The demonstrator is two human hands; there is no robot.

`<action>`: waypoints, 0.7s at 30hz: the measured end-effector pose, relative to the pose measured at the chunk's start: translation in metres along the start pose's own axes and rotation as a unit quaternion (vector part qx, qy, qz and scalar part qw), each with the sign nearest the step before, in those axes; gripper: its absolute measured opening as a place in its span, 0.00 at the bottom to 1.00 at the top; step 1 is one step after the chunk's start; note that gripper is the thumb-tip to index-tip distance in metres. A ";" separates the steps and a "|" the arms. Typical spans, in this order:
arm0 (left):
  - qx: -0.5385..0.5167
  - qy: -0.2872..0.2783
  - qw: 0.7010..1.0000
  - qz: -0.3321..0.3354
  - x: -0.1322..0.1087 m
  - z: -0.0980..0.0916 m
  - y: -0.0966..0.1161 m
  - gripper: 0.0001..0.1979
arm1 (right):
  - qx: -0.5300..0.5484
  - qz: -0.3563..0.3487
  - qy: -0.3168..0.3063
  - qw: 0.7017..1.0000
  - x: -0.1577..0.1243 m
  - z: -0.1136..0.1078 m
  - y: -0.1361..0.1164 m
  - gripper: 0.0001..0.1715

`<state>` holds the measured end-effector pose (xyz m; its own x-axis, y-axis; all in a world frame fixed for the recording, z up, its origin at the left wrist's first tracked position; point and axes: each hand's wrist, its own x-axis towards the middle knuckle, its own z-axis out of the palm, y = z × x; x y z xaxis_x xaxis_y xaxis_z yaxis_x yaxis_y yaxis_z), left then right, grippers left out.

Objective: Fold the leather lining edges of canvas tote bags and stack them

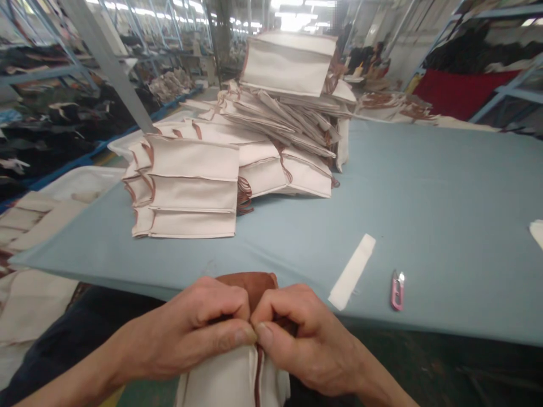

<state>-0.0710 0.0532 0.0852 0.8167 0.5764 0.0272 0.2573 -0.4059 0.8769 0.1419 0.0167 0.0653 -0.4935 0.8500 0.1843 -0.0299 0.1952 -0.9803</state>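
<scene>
As the left hand (186,330) and right hand (307,339) pinch the brown suede edging (250,285), a cream canvas bag (233,379) hangs below.

No writing, label, brand, number or sign can be read anywhere: the held canvas bag (231,380) at the near edge, the stacked canvas bags (193,186) on the table (441,186), the white strip (352,272) and the pink cutter (397,291) show no legible marks.

The held canvas bag (231,381) and the stacked bags (190,186) are made of matt, coarse cream cloth, edged with brown suede-like trim (250,285). The table (441,192) is covered in smooth matt pale-blue cloth; the small cutter (397,290) is glossy pink plastic and metal.
</scene>
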 end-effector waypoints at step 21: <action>-0.179 0.003 0.982 -0.064 -0.003 0.000 -0.025 0.26 | 0.053 0.039 -0.019 0.998 -0.014 -0.009 0.018 0.26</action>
<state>-0.0801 0.0621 0.0632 0.7862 0.6110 -0.0928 0.1591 -0.0550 0.9857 0.1564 0.0129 0.0460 -0.5311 0.8405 0.1071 -0.0813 0.0752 -0.9938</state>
